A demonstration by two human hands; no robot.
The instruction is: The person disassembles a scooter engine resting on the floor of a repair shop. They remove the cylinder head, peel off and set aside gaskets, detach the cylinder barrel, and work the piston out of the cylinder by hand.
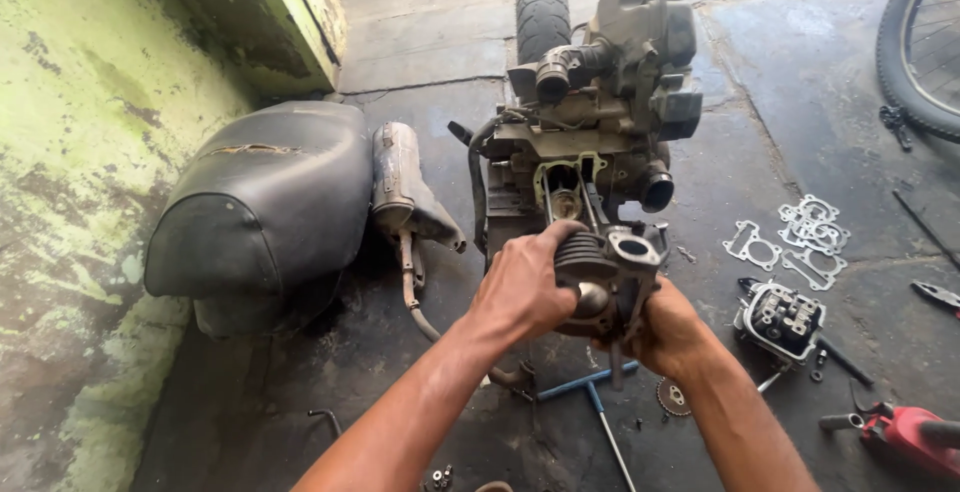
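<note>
Here the finned engine cylinder (607,277) sits between both hands, just below the engine block (590,142): left hand (522,287) closed over its left side, right hand (668,332) gripping from underneath.

Two bare forearms, no sleeves in view, no gloves, no watch or rings on the left hand (522,287) or right hand (668,332) (dark grime smudged over knuckles and fingers); short nails, lean wrists.

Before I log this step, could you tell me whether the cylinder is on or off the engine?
Off. Both hands, left and right, hold the cylinder in front of the engine, apart from it.
</note>
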